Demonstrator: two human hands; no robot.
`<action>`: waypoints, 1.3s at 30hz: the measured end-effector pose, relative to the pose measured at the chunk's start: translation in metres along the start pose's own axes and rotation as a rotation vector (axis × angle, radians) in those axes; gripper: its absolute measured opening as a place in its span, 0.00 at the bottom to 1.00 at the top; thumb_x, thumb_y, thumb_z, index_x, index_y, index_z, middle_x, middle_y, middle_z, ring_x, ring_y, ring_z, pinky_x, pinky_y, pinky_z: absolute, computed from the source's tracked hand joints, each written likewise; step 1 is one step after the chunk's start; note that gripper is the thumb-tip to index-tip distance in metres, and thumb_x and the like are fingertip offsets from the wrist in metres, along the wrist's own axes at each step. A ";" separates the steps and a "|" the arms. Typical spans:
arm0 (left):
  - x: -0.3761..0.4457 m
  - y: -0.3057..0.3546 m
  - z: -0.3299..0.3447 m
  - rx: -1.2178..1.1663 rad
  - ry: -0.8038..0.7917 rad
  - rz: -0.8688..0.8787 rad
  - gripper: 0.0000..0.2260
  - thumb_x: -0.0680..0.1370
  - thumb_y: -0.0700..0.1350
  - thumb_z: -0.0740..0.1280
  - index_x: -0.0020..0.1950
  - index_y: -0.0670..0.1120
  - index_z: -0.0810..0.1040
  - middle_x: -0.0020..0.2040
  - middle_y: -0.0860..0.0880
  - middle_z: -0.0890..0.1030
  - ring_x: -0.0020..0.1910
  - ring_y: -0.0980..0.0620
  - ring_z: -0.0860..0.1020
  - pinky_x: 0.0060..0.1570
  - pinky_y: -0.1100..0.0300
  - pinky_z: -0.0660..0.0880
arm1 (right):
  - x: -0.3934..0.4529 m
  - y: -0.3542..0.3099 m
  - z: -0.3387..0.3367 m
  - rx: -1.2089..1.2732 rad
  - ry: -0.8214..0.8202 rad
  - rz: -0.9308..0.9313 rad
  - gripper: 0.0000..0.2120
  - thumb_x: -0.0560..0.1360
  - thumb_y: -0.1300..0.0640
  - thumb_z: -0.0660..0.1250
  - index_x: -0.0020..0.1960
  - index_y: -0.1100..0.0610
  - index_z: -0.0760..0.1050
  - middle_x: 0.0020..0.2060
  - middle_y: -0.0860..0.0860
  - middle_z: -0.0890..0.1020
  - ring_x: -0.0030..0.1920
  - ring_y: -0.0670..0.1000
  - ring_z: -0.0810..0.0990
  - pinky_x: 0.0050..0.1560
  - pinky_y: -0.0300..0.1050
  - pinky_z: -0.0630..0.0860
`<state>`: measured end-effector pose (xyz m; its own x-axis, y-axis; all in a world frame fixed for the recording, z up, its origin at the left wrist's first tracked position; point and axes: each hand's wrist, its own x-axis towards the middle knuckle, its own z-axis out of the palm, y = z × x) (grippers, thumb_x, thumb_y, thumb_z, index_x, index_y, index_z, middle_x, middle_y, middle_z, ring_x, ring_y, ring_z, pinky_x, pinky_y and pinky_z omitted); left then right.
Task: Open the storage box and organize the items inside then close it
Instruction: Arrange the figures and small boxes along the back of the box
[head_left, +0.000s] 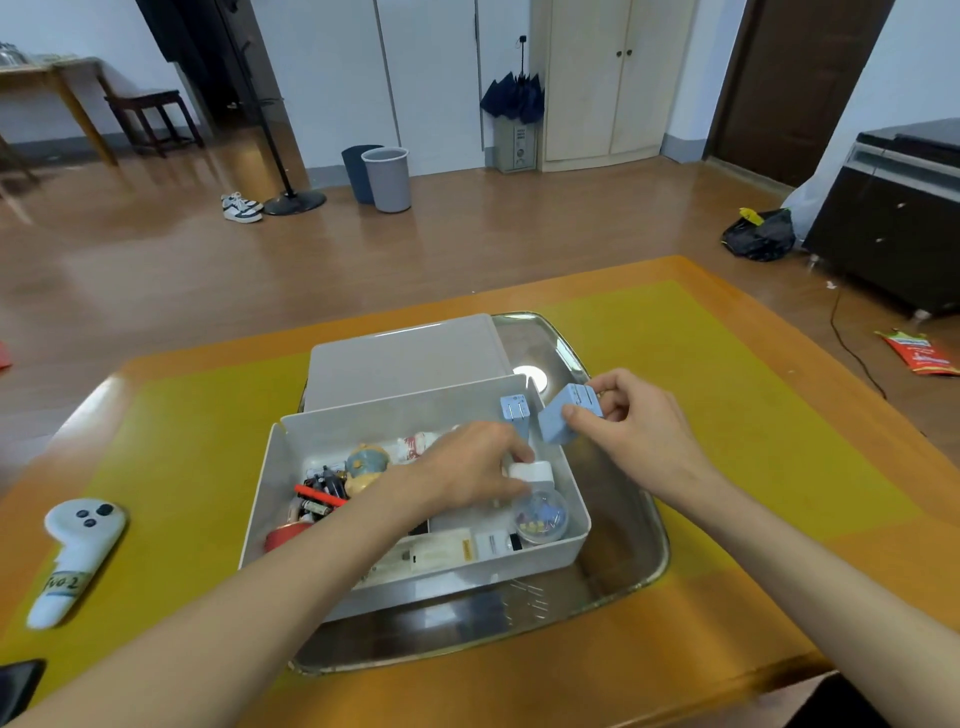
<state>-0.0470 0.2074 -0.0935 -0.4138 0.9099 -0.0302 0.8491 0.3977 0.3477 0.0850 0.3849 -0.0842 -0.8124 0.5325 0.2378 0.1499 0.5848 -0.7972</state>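
Wooden flooring runs back to white cupboards, two waste bins (382, 176) and a folded umbrella (514, 98), and in front stands the bench (779, 415) with its yellow-green mat. On it sits a metal tray (639, 525), and inside the tray is the open white storage box (571, 499), its lid (405, 358) lying flat just behind it. The left hand (467, 473) reaches down into the box, fingers curled round a white plug (532, 473) near the right wall. The right hand (634, 421) is raised above the box's far right corner, pinching a pale blue plug (566, 421) between thumb and fingers; a second blue plug (514, 408) stands just beside it at the corner. Also in the box are a clear round tub of coloured pins (540, 514), a small figurine (366, 462), a red pen (319, 496) among batteries, and a red roll of tape (285, 535). A white controller (78, 556) lies on the mat well to the left, and a dark phone (18, 686) shows at the near left edge
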 end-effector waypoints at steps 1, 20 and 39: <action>-0.002 0.003 0.004 0.032 -0.026 -0.020 0.11 0.75 0.54 0.72 0.55 0.52 0.82 0.52 0.52 0.82 0.46 0.52 0.77 0.47 0.53 0.77 | -0.001 0.000 0.000 0.006 0.001 0.009 0.15 0.67 0.37 0.71 0.47 0.46 0.77 0.33 0.46 0.81 0.30 0.42 0.74 0.33 0.47 0.73; -0.086 -0.026 -0.029 -0.045 0.186 -0.104 0.09 0.71 0.49 0.73 0.50 0.50 0.84 0.43 0.54 0.82 0.40 0.57 0.78 0.45 0.52 0.78 | 0.005 -0.043 0.018 -0.538 -0.215 -0.110 0.14 0.66 0.39 0.69 0.45 0.46 0.73 0.37 0.43 0.78 0.44 0.49 0.77 0.39 0.50 0.76; -0.080 -0.057 0.005 0.093 0.132 -0.052 0.13 0.73 0.62 0.71 0.40 0.54 0.77 0.40 0.57 0.78 0.42 0.56 0.75 0.33 0.58 0.70 | 0.019 -0.034 0.047 -1.170 -0.347 -0.563 0.23 0.68 0.36 0.71 0.58 0.48 0.81 0.50 0.46 0.79 0.53 0.53 0.72 0.65 0.50 0.62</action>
<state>-0.0607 0.1128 -0.1156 -0.4926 0.8666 0.0798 0.8495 0.4588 0.2606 0.0379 0.3466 -0.0790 -0.9960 -0.0308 0.0834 -0.0004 0.9395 0.3425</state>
